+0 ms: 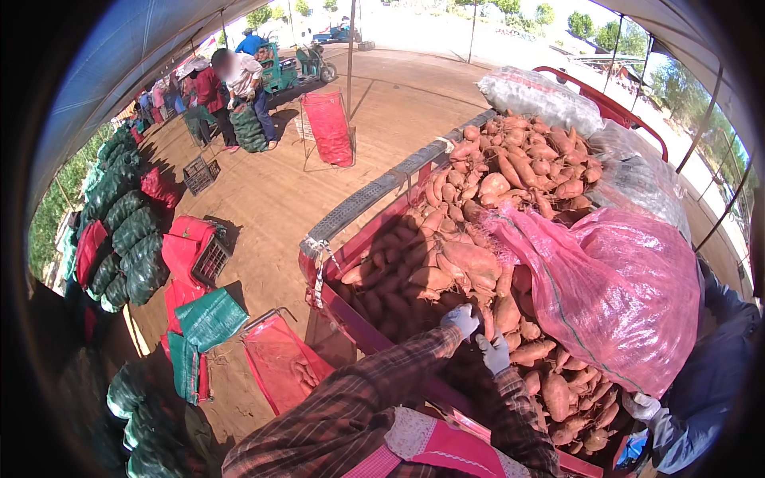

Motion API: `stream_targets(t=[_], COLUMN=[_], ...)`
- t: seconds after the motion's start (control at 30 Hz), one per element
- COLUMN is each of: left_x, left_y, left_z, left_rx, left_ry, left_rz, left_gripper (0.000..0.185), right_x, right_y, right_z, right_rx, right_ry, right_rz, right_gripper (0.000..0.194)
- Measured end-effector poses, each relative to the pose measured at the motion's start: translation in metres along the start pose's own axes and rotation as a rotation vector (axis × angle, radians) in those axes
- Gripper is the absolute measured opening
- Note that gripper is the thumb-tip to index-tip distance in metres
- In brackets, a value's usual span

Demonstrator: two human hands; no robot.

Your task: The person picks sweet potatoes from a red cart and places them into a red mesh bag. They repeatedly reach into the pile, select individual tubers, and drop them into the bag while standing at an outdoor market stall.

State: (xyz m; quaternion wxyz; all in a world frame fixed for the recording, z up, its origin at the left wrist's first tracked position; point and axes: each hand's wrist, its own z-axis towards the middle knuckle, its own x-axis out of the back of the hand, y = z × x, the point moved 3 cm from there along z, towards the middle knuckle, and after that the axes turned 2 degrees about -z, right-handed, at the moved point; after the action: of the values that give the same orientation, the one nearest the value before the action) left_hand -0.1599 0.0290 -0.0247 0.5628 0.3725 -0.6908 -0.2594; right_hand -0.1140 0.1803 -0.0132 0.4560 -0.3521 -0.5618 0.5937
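Note:
Both my hands wear pale gloves and reach into a heap of sweet potatoes (460, 263) in the bed of a red cart (358, 325). My left hand (461, 321) is at the shaded near side of the heap, its fingers curled beside something dark. Just right of it, my right hand (495, 354) has its fingertips at the lower end of a slim sweet potato (488, 324). Shadow hides what either hand grips. To the right, a large pink mesh sack (621, 293) lies on the heap, its frayed mouth towards the potatoes.
Another person's gloved hand (642, 407) is by the pink sack. A white sack (541, 98) lies at the cart's far end. Left of the cart, a red mesh bag (281, 358) hangs on a metal frame holding several sweet potatoes. Filled green sacks (140, 257) line the far left.

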Motion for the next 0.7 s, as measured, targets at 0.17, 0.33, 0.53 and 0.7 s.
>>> stream_targets(t=[0.17,0.33,0.53,0.7], left_x=[0.024,0.022,0.055,0.060], left_y=[0.019,-0.009,-0.011,0.015], left_z=[-0.024,-0.013,-0.069,-0.097], left_rx=[-0.027,-0.017,0.036,-0.137], left_ry=[0.100,0.043,-0.333,-0.539], left_rz=[0.129,-0.261,-1.309,-1.366], left_gripper=[0.055,0.050,0.044,0.050], right_x=[0.001,0.023,0.023,0.010], right_y=[-0.032,-0.042,-0.074,-0.080], right_z=[-0.027,-0.046,-0.052,-0.043], right_rx=[-0.020,-0.080,-0.350,-0.303], right_ry=[0.269,0.269,0.185,0.215], right_rz=[0.247,0.326,0.405,0.648], right_gripper=[0.021,0.040,0.045,0.044])
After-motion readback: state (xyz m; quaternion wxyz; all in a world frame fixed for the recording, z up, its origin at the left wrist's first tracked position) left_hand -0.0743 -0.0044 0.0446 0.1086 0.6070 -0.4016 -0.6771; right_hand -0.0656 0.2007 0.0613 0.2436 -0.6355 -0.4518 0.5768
